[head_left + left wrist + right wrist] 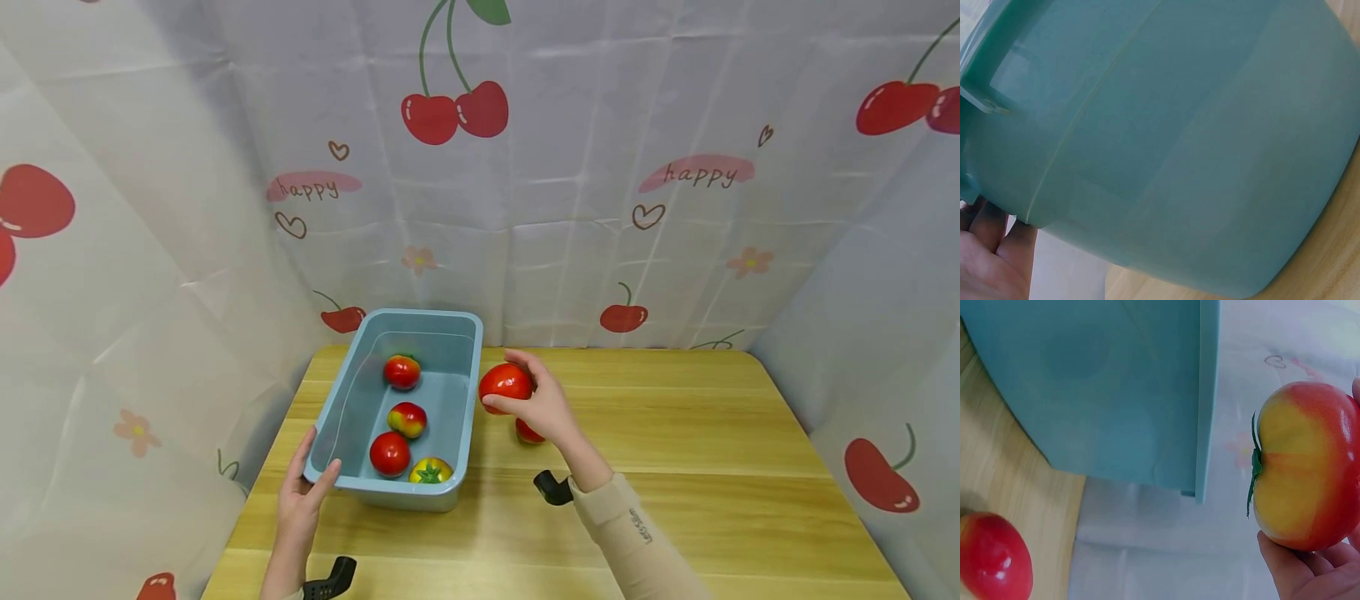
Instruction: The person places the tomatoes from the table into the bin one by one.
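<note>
My right hand point(546, 403) holds a red tomato point(506, 386) between thumb and fingers, just right of the blue plastic bin point(474, 400). The right wrist view shows this tomato's point(1310, 469) yellow side and green calyx turned toward the bin. At the bin's near left corner my left hand point(298, 500) grips the rim, thumb on the front edge. Its fingers point(1016, 247) reach under the rim in the left wrist view. Inside the bin lie a far tomato point(402, 372), a red-yellow one point(407, 419), a red one point(389, 454) and a yellow one with a green calyx point(431, 471).
Another red tomato point(528, 431) lies on the wooden table point(697, 450), partly hidden behind my right hand; the right wrist view shows it too. A white curtain point(555, 250) with cherry prints hangs along the table's back and sides.
</note>
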A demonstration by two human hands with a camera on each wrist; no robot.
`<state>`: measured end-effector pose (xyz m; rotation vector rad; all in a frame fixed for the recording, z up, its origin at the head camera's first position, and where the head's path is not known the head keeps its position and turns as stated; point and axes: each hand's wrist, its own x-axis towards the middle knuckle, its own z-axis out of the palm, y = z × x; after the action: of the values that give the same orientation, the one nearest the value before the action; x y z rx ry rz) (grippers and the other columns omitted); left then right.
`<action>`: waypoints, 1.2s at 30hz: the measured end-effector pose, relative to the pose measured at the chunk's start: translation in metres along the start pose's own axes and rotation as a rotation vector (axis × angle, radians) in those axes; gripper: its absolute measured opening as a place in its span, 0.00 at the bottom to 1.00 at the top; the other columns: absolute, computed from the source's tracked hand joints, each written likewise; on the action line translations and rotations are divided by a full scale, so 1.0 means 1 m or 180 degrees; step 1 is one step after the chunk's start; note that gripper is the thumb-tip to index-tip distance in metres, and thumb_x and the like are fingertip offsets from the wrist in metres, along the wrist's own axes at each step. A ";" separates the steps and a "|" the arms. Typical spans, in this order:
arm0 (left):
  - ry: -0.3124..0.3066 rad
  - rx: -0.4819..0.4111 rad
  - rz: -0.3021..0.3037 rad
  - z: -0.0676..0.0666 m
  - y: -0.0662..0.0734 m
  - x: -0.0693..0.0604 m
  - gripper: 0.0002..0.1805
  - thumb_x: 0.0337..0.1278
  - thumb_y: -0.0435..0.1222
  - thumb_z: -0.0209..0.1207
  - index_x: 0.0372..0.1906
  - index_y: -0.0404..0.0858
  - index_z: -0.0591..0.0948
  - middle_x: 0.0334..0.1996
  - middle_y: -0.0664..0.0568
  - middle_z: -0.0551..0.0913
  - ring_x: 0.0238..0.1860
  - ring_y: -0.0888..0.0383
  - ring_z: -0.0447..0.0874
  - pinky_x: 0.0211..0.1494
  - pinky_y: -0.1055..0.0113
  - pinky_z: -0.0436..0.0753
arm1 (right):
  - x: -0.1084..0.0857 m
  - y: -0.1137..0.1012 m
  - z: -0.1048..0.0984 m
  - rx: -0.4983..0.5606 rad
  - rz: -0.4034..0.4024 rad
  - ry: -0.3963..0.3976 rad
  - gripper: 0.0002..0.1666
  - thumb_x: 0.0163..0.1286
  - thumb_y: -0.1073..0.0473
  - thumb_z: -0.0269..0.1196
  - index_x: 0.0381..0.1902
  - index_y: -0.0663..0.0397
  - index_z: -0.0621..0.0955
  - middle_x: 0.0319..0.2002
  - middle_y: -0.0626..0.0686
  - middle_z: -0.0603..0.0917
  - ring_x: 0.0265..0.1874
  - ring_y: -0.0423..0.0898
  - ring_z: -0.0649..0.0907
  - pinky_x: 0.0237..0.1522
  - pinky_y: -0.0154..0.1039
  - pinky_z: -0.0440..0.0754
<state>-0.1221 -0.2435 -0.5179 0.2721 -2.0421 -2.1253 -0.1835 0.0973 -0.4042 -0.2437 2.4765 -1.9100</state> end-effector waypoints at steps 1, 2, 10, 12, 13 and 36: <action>0.0000 0.0003 0.0006 0.000 0.000 0.000 0.37 0.61 0.29 0.57 0.73 0.45 0.56 0.73 0.47 0.48 0.67 0.47 0.51 0.50 0.84 0.70 | 0.001 0.000 0.002 0.0002 -0.0020 -0.0011 0.39 0.55 0.63 0.71 0.63 0.57 0.69 0.60 0.57 0.72 0.56 0.56 0.72 0.51 0.51 0.76; 0.0000 0.0001 0.0013 0.000 0.000 0.000 0.37 0.61 0.29 0.57 0.73 0.45 0.57 0.73 0.47 0.48 0.67 0.47 0.51 0.50 0.84 0.70 | 0.003 0.003 0.005 0.0009 -0.0038 -0.0024 0.39 0.54 0.63 0.71 0.63 0.56 0.69 0.60 0.56 0.72 0.56 0.56 0.72 0.51 0.51 0.76; 0.0018 -0.0010 0.0042 0.000 0.000 0.000 0.37 0.61 0.29 0.57 0.73 0.44 0.57 0.72 0.47 0.50 0.67 0.48 0.53 0.50 0.83 0.70 | 0.018 0.030 0.023 0.0166 -0.0165 -0.0091 0.41 0.51 0.58 0.74 0.62 0.49 0.70 0.59 0.51 0.74 0.55 0.52 0.73 0.49 0.49 0.77; 0.0029 -0.0015 0.0033 0.001 0.000 0.000 0.37 0.61 0.29 0.57 0.73 0.44 0.58 0.72 0.48 0.50 0.66 0.49 0.53 0.50 0.83 0.70 | 0.018 0.031 0.027 0.0178 -0.0188 -0.0119 0.41 0.51 0.56 0.74 0.62 0.48 0.70 0.59 0.50 0.73 0.54 0.52 0.73 0.49 0.49 0.78; 0.0035 -0.0013 0.0033 0.001 0.000 0.000 0.37 0.61 0.29 0.57 0.73 0.44 0.58 0.72 0.48 0.50 0.66 0.49 0.53 0.50 0.83 0.70 | 0.017 0.031 0.029 0.0174 -0.0184 -0.0138 0.41 0.51 0.55 0.74 0.62 0.47 0.71 0.59 0.49 0.73 0.54 0.51 0.73 0.48 0.48 0.78; 0.0051 -0.0035 0.0034 0.001 0.000 0.000 0.37 0.61 0.28 0.57 0.73 0.44 0.58 0.71 0.48 0.52 0.65 0.51 0.55 0.50 0.82 0.70 | 0.009 0.020 0.058 0.0073 -0.0128 -0.0521 0.41 0.54 0.55 0.72 0.65 0.44 0.68 0.62 0.48 0.71 0.57 0.51 0.72 0.50 0.47 0.77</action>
<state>-0.1226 -0.2425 -0.5179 0.2752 -2.0179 -2.1203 -0.1889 0.0454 -0.4374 -0.4341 2.3610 -1.8496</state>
